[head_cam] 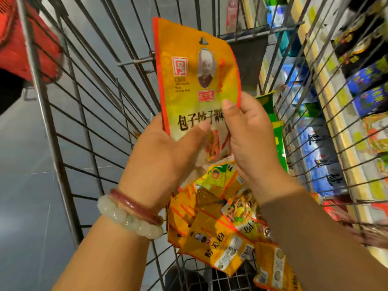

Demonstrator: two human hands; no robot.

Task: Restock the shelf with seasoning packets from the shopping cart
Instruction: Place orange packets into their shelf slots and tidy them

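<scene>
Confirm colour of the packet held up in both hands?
Yellow-orange with a red edge, seen in the head view: seasoning packet.

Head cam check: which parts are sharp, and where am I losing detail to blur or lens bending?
Head view: the held packet and both hands, left and right, are sharp, print legible; the shelf on the right is smeared, labels unreadable; the red basket at upper left is blurred; cart wires bow and fan outward from wide-angle distortion; lighting even, faint sheen on the packet.

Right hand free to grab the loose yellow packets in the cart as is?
Probably not yet: the right hand and left hand both pinch the raised packet. Nothing covers the packets in the cart directly below.
</scene>
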